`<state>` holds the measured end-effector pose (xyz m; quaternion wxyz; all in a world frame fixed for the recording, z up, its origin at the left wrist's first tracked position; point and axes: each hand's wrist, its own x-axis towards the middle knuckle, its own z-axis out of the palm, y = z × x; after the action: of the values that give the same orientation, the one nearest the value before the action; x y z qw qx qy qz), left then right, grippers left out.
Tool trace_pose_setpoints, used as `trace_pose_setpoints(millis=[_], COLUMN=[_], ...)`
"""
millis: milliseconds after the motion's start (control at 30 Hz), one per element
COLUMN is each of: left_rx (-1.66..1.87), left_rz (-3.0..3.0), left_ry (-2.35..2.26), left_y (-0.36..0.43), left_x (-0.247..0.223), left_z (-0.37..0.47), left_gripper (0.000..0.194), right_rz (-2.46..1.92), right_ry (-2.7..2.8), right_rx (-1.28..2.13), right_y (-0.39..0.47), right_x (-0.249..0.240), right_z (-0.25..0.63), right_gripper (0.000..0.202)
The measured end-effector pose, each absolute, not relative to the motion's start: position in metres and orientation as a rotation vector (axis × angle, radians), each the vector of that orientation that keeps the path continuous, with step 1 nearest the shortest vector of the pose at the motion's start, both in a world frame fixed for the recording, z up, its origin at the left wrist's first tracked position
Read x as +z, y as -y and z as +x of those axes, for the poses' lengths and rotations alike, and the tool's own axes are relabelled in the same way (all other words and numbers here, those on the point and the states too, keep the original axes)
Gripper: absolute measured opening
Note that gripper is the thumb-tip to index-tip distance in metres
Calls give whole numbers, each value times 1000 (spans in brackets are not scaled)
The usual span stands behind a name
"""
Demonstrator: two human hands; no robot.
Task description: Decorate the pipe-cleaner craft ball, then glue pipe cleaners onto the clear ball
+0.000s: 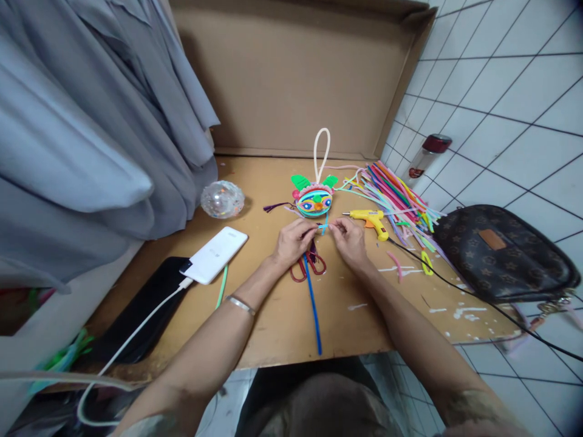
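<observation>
Both hands meet at the middle of the table, just below a colourful lion-face ornament point(314, 201) with green ears and a white loop. Between the fingertips runs a short light-blue pipe cleaner point(323, 227). My left hand point(295, 240) pinches its left end, and my right hand point(348, 240) pinches the right end. Red-handled scissors point(299, 270) lie under and beside my left hand, their blades hidden. A dark-blue pipe cleaner point(314, 309) stretches from the scissors toward the table's front edge. A purple tassel point(276, 207) lies left of the ornament.
A yellow glue gun point(371, 221) with a black cord lies right, before a pile of pipe cleaners point(401, 194). Farther right sits a dark bag point(505, 252). On the left are a clear faceted bowl point(223, 199), a white power bank point(218, 255) and a black phone-like slab point(146, 309).
</observation>
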<state>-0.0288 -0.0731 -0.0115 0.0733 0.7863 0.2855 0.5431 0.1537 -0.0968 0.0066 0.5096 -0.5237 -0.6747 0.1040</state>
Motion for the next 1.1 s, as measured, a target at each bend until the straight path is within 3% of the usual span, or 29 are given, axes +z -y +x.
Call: trace_pose_setpoints(millis=[333,867,1100], left_rx=[1601,1608,1674], left_rz=[2162,2213,2021], left_ry=[-975,-951,-1198], left_y=[73,73,52], left_x=[-8,-7,-3], left_z=[-29,-28,-42], left_gripper=[14,15,20], right_rz=[-1240,-1182,-1201], right_ry=[1493,1613,1475], right_rx=[468,241,275], right_y=[98,98,83], right_x=[9,9,14], right_z=[149,138,137], right_gripper=[26,18,13])
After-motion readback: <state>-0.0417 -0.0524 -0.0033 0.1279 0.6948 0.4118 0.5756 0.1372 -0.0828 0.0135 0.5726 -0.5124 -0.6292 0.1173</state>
